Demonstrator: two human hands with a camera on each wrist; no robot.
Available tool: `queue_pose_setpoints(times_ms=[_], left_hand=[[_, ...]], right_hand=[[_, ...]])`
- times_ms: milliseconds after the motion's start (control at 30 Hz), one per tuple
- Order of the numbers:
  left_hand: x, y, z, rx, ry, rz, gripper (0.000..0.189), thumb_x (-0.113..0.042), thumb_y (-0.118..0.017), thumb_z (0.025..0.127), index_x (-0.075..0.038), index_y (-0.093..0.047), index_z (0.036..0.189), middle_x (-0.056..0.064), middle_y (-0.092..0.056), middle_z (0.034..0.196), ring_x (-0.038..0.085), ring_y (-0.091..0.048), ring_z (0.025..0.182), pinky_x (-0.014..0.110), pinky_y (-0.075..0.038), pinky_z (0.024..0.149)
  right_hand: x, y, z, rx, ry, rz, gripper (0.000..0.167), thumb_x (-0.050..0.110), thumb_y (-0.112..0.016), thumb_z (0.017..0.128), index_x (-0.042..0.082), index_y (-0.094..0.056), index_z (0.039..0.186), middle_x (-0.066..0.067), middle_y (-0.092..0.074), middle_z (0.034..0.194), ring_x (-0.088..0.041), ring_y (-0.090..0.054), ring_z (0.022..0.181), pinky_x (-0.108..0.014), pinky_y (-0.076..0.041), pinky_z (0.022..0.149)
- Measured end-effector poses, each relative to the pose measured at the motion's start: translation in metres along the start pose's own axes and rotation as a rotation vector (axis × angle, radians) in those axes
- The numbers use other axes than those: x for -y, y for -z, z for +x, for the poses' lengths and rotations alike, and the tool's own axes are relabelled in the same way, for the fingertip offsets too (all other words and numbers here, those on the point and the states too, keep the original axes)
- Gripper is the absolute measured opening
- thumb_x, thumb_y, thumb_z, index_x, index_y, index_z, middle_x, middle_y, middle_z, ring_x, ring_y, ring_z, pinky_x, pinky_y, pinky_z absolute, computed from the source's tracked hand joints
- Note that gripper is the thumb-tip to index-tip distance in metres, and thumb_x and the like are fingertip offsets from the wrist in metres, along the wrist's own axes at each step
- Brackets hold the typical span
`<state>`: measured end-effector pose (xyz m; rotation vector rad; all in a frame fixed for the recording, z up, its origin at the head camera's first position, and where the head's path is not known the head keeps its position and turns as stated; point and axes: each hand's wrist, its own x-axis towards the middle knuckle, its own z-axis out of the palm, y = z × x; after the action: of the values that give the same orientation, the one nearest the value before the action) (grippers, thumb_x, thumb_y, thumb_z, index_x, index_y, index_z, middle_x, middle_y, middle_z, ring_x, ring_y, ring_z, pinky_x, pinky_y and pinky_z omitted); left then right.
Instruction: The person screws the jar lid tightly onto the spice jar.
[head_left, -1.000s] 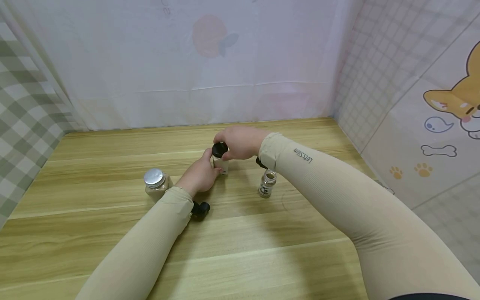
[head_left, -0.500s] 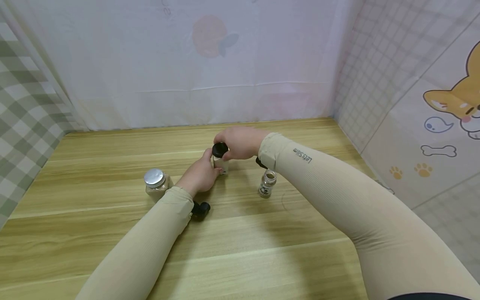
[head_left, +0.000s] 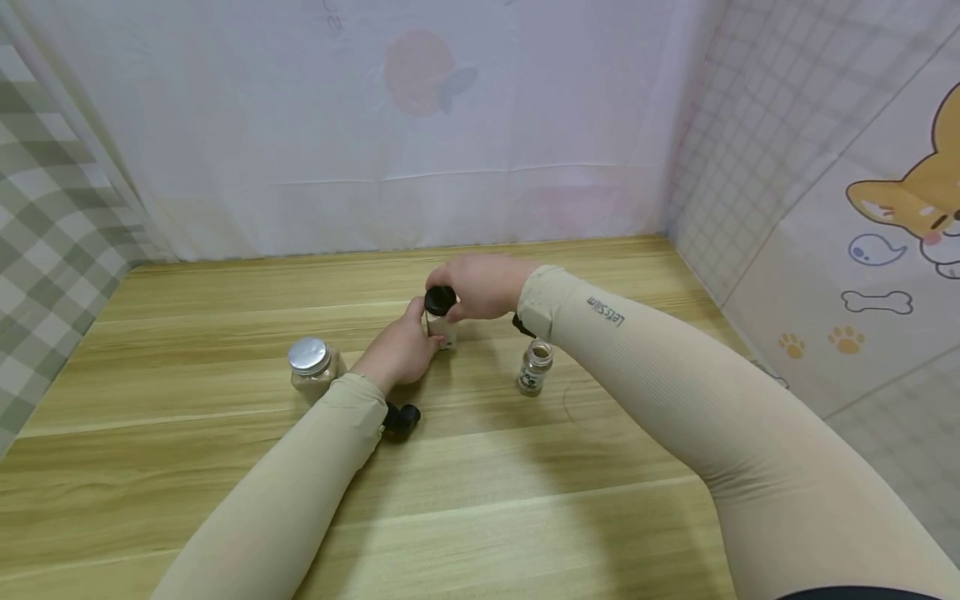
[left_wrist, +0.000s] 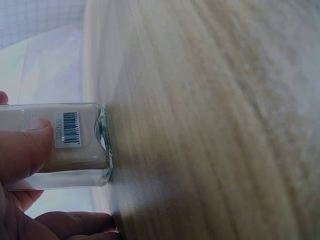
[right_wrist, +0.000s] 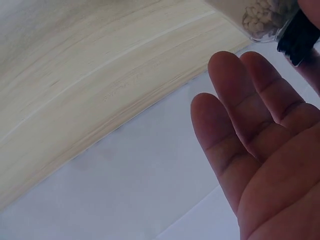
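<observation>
A square glass jar [left_wrist: 80,160] with a black lid [head_left: 440,300] stands on the table between both hands. Its barcode label [left_wrist: 69,129] faces the left wrist camera. My left hand [head_left: 401,348] grips the body of the jar, thumb across the glass. From above, my right hand [head_left: 483,286] pinches the black lid between thumb and forefinger. In the right wrist view the other fingers [right_wrist: 230,90] of that hand stretch out beside the jar. Pale grain-like contents [right_wrist: 257,19] show through the glass near the lid.
A small lidless glass jar [head_left: 531,379] with a label stands below my right wrist. Left of my left hand is a square jar with a silver lid [head_left: 308,356]. A curtain-like backdrop [head_left: 405,200] borders the table's far edge.
</observation>
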<state>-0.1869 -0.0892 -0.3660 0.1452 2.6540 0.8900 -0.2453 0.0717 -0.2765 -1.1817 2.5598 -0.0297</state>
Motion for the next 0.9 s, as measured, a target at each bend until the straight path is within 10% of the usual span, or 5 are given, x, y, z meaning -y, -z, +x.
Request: queue_pose_setpoints(times_ms=[900], left_hand=[[0.0007, 0.0002, -0.0002, 0.014, 0.006, -0.003, 0.070, -0.036, -0.055, 0.110, -0.018, -0.016, 0.165, 0.021, -0.064, 0.143, 0.034, -0.066, 0.121, 0.048, -0.050, 0.095]], right_hand=[[0.0008, -0.0005, 0.0019, 0.022, -0.025, -0.026, 0.032, 0.030, -0.076, 0.099, 0.011, -0.067, 0.123, -0.005, -0.069, 0.118, -0.021, -0.063, 0.110, -0.038, -0.050, 0.103]])
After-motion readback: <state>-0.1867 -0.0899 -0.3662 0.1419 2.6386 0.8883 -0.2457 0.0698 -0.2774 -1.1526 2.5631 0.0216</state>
